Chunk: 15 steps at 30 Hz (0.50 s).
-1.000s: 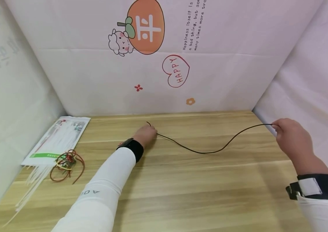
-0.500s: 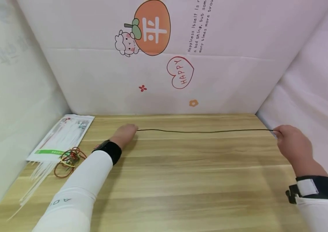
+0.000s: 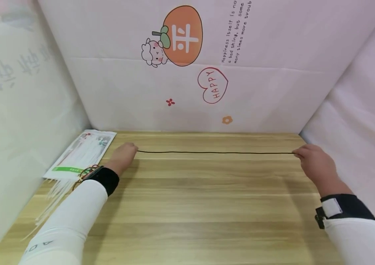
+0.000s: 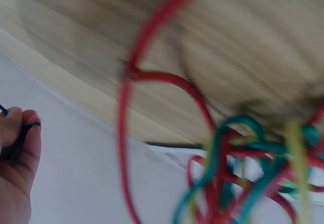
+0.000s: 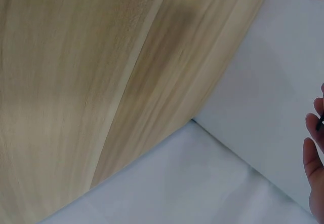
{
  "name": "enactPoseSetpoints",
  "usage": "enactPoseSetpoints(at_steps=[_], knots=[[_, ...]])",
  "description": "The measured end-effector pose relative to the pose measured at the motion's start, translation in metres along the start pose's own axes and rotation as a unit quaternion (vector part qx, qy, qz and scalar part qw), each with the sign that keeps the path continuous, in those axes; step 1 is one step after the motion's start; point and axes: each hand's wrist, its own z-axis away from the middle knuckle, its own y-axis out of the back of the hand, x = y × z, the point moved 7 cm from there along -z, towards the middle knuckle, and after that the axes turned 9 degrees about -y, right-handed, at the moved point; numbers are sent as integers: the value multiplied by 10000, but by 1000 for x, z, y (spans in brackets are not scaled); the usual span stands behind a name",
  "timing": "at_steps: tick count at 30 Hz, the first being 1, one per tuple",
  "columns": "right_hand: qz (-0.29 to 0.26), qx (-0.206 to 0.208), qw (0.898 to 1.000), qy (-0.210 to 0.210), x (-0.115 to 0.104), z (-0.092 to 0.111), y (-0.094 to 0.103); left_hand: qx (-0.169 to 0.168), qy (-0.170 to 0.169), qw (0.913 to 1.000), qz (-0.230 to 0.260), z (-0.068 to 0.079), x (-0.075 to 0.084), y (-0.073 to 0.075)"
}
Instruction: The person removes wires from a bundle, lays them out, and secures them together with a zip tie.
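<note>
A thin black wire [image 3: 213, 152] stretches nearly straight from side to side over the far part of the wooden table [image 3: 200, 213]. At its left end, the left hand [image 3: 123, 156] pinches it between thumb and fingers. The right hand [image 3: 316, 165] pinches the opposite end near the right wall. In the left wrist view, a short dark tip of the wire pokes out past the fingers [image 4: 33, 148]. Only part of the right hand [image 5: 315, 163] shows at the edge of its wrist view, with a dark bit of wire at the fingertips.
A white packet [image 3: 84, 147] with a green stripe lies at the back left, pale thin strips [image 3: 53, 200] sticking out of it. Beside it, partly behind the left wrist, is a tangle of red, green and yellow wires [image 4: 223, 183]. White sheets wall in the table.
The left hand has moved left, drawing the black wire from a sagging curve into a nearly straight line. Its wrist now overlaps the coloured tangle. The head view has shifted slightly.
</note>
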Motion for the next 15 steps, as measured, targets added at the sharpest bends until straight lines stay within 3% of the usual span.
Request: enactPoseSetpoints(at_steps=[4,9,15], knots=[[52,-220,9995,223,-5,-4,-10,65,-57,10000,38,8,-7,0],[187,-94,9988,440,-10,-6,-14,-75,41,9999,-129,16,-10,0],[158,-1,9994,305,-11,-11,-19,151,-12,9997,-194,26,-7,7]])
